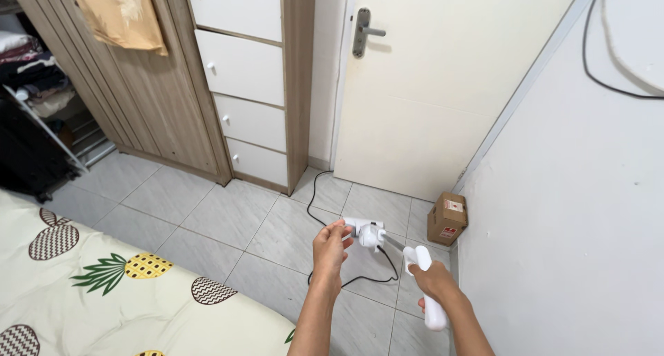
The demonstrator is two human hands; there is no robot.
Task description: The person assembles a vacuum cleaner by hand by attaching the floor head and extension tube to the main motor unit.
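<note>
My right hand (434, 278) grips the white handle (427, 287) of a corded hand-held vacuum cleaner, held out over the tiled floor. The vacuum's white body (368, 233) with a short metal tube sits just ahead of that hand. My left hand (330, 247) reaches to the front of the body, fingertips touching its nozzle end. A black power cord (316, 204) runs from the vacuum, loops on the floor and trails toward the door.
A small cardboard box (447, 217) stands on the floor by the right wall. A white door (429, 86) with a metal lever is shut ahead. A wooden wardrobe with white drawers (242, 72) stands to the left. A bed with a pineapple-print sheet (104, 287) fills the lower left.
</note>
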